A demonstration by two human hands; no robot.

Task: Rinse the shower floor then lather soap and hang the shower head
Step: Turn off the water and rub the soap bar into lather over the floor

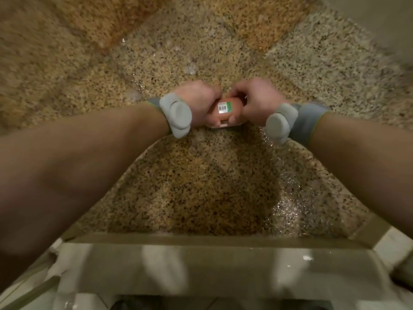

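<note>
A peach-coloured soap [230, 113] with a barcode sticker [225, 107] on its near face is held between both hands above the wet, speckled shower floor [201, 186]. Whether it is a wrapped bar or a small bottle is hard to tell. The left grip [201, 101] grasps the soap's left end, fingers curled over the top and the thumb under it. The right grip [257, 101] clasps the right end the same way, and the fingertips of the two nearly meet above the sticker. A pale edge (wrapper or cap, unclear) shows just below the soap. Each wrist wears a grey band with a rounded pod, the left wristband [176, 117] to the soap's left and the right wristband [283, 121] to its right. Beyond the soap, small whitish patches [191, 69] sit on the floor. Nearer than the soap, well below it in view, a tan curb [178, 240] borders the floor, with pale tiles [156, 265] past it.
</note>
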